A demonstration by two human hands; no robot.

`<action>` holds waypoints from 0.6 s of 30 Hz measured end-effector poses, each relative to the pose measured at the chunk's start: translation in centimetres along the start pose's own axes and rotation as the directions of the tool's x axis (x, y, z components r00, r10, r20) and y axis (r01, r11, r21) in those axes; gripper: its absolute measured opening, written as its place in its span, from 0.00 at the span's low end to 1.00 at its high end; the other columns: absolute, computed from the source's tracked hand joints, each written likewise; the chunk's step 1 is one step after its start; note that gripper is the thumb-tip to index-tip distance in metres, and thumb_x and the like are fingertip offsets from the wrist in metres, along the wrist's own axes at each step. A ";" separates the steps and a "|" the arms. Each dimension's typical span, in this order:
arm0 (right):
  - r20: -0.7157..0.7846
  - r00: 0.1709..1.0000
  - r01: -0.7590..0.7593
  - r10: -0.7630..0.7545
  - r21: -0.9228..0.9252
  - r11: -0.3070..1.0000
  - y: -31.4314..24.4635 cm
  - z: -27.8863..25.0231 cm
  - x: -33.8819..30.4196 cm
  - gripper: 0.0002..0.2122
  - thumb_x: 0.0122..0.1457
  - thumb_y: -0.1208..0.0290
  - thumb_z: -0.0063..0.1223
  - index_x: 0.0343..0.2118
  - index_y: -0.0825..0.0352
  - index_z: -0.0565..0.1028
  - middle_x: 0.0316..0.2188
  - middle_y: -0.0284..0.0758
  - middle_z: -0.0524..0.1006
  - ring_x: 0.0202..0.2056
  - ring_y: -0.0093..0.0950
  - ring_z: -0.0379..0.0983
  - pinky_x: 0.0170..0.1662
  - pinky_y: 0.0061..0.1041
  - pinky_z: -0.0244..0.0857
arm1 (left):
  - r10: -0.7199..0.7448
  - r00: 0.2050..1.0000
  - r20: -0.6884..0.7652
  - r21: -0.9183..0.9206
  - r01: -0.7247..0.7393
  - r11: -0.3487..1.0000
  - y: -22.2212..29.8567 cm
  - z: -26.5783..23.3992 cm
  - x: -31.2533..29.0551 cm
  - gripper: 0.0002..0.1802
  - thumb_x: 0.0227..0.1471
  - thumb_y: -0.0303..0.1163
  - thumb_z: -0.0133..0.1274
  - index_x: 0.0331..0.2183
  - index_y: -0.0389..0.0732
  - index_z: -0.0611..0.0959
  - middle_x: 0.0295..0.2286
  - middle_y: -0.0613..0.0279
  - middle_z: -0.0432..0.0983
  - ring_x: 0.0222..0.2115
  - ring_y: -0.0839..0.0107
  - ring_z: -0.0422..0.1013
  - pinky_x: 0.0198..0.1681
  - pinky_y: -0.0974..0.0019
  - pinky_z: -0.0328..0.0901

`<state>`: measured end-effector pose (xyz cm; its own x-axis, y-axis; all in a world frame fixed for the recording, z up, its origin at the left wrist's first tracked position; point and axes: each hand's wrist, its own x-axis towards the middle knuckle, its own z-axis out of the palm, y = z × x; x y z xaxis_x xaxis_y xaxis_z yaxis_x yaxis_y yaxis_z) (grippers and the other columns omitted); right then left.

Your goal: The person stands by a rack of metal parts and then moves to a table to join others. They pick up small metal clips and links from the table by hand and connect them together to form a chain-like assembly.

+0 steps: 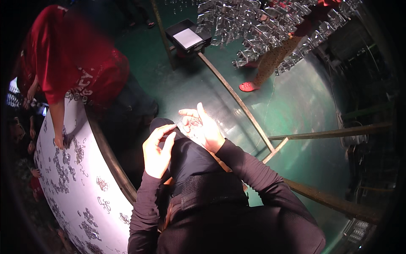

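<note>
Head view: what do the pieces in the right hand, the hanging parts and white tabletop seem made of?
Pieces: perhaps metal, thin and dark, though glare blurs them.
Hanging parts: polished metal or clear plastic, judging by sharp highlights.
White tabletop: smooth laminate or plastic sheet, perhaps; it looks evenly white.

Dark plum-black top (237,230), long close-fitting sleeves (258,173), ringed with creases, coarse-textured blackish panel (207,188) at front, plain navy-black trousers (190,156).
</note>
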<state>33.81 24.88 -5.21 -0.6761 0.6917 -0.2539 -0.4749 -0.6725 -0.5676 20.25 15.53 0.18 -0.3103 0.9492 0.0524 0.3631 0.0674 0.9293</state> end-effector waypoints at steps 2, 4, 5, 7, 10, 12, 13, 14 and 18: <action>0.141 0.984 -0.124 0.107 0.116 0.986 1.2 2.0 2.3 0.28 0.62 0.47 0.29 0.47 0.71 0.67 0.31 0.34 0.72 0.32 0.24 0.68 0.34 0.21 0.64 | 0.037 0.985 -0.167 0.049 -0.030 0.998 0.6 -2.7 -1.3 0.12 0.48 0.21 0.52 0.38 0.35 0.79 0.34 0.61 0.75 0.35 0.75 0.71 0.40 0.74 0.65; 0.172 0.971 -0.173 0.164 0.043 0.984 2.5 6.2 3.1 0.28 0.62 0.47 0.31 0.47 0.72 0.66 0.35 0.38 0.72 0.37 0.28 0.69 0.41 0.26 0.65 | 0.085 0.948 -0.306 0.133 -0.045 0.990 1.7 -5.2 -3.1 0.12 0.45 0.20 0.53 0.37 0.35 0.79 0.34 0.59 0.75 0.34 0.72 0.73 0.38 0.74 0.66; 0.178 0.965 -0.200 0.193 0.021 0.980 3.6 8.0 3.5 0.28 0.62 0.47 0.30 0.48 0.71 0.66 0.38 0.39 0.72 0.40 0.30 0.69 0.43 0.28 0.65 | 0.127 0.923 -0.364 0.187 -0.061 0.980 2.0 -6.2 -4.0 0.13 0.44 0.20 0.54 0.37 0.35 0.79 0.34 0.57 0.75 0.33 0.71 0.73 0.37 0.73 0.66; 0.331 0.907 -0.262 0.259 -0.034 0.964 6.2 11.0 4.3 0.30 0.62 0.46 0.28 0.53 0.71 0.62 0.46 0.41 0.68 0.48 0.32 0.66 0.54 0.33 0.59 | 0.232 0.852 -0.470 0.283 -0.103 0.954 0.0 -7.4 -5.5 0.16 0.42 0.20 0.56 0.38 0.35 0.78 0.35 0.55 0.75 0.34 0.66 0.73 0.37 0.69 0.67; 0.403 0.848 -0.289 0.345 -0.194 0.938 9.5 16.1 4.2 0.32 0.62 0.45 0.24 0.55 0.72 0.58 0.54 0.44 0.62 0.57 0.36 0.57 0.58 0.34 0.55 | 0.321 0.744 -0.586 0.437 -0.043 0.898 -0.9 -9.6 -7.0 0.18 0.41 0.23 0.58 0.39 0.33 0.78 0.36 0.54 0.73 0.37 0.61 0.70 0.39 0.65 0.66; 0.491 0.783 -0.295 0.382 -0.248 0.923 11.6 18.5 4.3 0.34 0.61 0.44 0.23 0.58 0.72 0.52 0.58 0.44 0.56 0.60 0.35 0.49 0.61 0.34 0.48 | 0.298 0.688 -0.662 0.455 0.053 0.889 -2.2 -10.9 -7.9 0.19 0.41 0.24 0.58 0.40 0.33 0.77 0.37 0.54 0.73 0.37 0.60 0.70 0.39 0.64 0.66; 0.511 0.763 -0.282 0.396 -0.288 0.915 12.3 19.7 4.3 0.35 0.61 0.44 0.23 0.59 0.72 0.49 0.59 0.43 0.53 0.61 0.34 0.47 0.62 0.34 0.45 | 0.295 0.659 -0.692 0.442 0.064 0.895 -2.0 -11.8 -8.5 0.19 0.41 0.24 0.58 0.40 0.33 0.77 0.37 0.54 0.73 0.36 0.59 0.70 0.38 0.63 0.66; 0.518 0.742 -0.282 0.424 -0.332 0.900 13.0 20.8 4.4 0.36 0.61 0.43 0.22 0.60 0.74 0.46 0.60 0.44 0.51 0.62 0.33 0.45 0.63 0.32 0.41 | 0.297 0.634 -0.714 0.453 0.095 0.886 -2.2 -12.6 -9.0 0.18 0.42 0.23 0.57 0.40 0.33 0.77 0.37 0.54 0.73 0.37 0.59 0.70 0.39 0.63 0.66; 0.543 0.646 -0.333 0.536 -0.432 0.838 16.5 24.4 4.2 0.34 0.62 0.45 0.24 0.60 0.72 0.46 0.61 0.45 0.50 0.62 0.33 0.44 0.62 0.31 0.43 | 0.265 0.435 -0.861 0.364 0.162 0.917 -3.9 -15.7 -11.6 0.13 0.49 0.22 0.50 0.40 0.32 0.77 0.35 0.53 0.75 0.33 0.62 0.72 0.36 0.66 0.68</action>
<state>9.35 10.26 3.46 -0.9975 -0.0563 -0.0437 0.0704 -0.6802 -0.7297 8.64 -0.61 1.74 -0.7948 0.1663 0.5837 0.6028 0.3270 0.7278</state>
